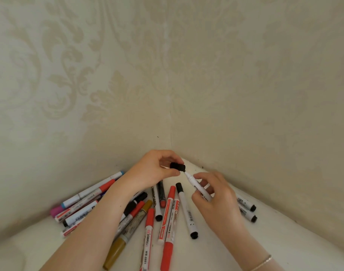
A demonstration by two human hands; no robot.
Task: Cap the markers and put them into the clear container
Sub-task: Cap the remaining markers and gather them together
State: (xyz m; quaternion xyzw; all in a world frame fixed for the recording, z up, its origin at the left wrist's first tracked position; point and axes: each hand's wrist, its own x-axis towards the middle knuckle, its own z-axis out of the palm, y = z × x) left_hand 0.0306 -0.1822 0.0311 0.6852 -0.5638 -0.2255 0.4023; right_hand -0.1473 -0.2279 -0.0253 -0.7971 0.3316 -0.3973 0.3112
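Your workspace is a white tabletop (222,255) wedged into a corner where two walls with cream damask wallpaper (89,75) meet; the seam runs down to a point right behind your hands, so room narrows to nothing at the back and widens toward you. Bare surface sits front right and far front left. Marker pile (147,216) fans out from the corner across the middle and left: a cluster on the left against the wall with red, pink and blue caps, a gold marker (120,245) lying under your left forearm, several red-capped ones in the centre, one reading "WB-8801" or similar (147,257) — small and soft, not certain. Other barrel print is too blurred to read. A white marker with black cap (186,210) lies alone right of centre, and two black-ended markers (246,209) sit against the right wall, partly behind your right hand. Your right hand (216,196) grips a white marker barrel (196,187), bare tip pointing up-left. Your left hand (157,169) pinches a black cap (178,166) between thumb and fingers, its opening just beside the tip, not seated. Thin bracelet (263,262) on your right wrist. Clear container is out of frame.
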